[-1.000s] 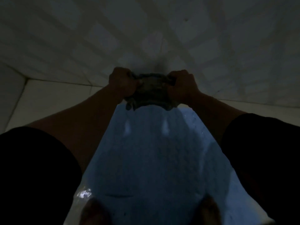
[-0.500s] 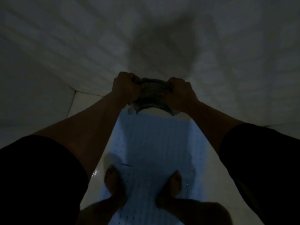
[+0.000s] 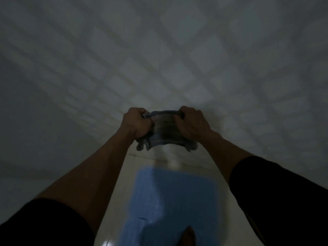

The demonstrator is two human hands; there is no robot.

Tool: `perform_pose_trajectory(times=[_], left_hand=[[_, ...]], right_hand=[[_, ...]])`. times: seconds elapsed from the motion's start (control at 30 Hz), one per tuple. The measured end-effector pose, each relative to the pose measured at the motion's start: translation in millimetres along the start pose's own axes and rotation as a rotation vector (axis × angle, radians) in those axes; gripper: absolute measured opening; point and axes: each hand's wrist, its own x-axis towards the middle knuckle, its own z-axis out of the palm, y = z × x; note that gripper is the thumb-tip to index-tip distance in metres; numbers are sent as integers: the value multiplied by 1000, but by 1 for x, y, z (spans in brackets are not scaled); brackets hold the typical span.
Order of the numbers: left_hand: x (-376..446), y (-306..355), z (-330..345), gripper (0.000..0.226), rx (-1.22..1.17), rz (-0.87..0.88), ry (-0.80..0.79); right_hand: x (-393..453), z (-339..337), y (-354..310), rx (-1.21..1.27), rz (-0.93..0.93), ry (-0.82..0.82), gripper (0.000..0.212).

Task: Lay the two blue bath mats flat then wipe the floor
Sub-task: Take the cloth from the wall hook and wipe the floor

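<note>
In dim light, my left hand [image 3: 137, 122] and my right hand [image 3: 192, 122] both grip a bunched dark grey cloth [image 3: 165, 131], held up in front of me with arms stretched out. Its ends hang loose below each fist. Far below, a blue bath mat [image 3: 170, 201] lies flat on the pale floor [image 3: 124, 183]. A bare foot [image 3: 189, 237] stands on the mat's near part. Only one mat shows; where it ends near me is cut off by the frame.
A white tiled wall [image 3: 159, 59] fills the upper view and meets the floor just beyond the mat. A small bright glint [image 3: 106, 243] shines on the wet-looking floor at the mat's left. Dark sleeves frame both lower corners.
The view has tilted up toward the wall. The mat now looks smaller and lower, and only one foot shows. Both hands keep their grip on the cloth.
</note>
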Motion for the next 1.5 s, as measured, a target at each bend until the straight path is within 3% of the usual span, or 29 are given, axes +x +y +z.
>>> perform_pose_trajectory(times=[0.17,0.5,0.73,0.97,1.3,1.5], left_hand=[[-50,64,-39,24,65,132,-2],[-199,164,-90,17,146,422,193],[-270,260,-89,17,185,604,267],[-298,374,-45,17,135,727,321],[-324,555,56,33,-32,932,474],[-319,614,68,40,21,887,540]], right_hand=[[-42,-79,-40,-25,-24,168,33],[-190,-205,-104,-129,-66,418,35],[-272,-307,-118,-214,-35,579,32],[-315,-413,-76,-287,9,737,34],[-351,-584,45,-263,-42,903,31],[-343,-647,87,-229,-159,918,22]])
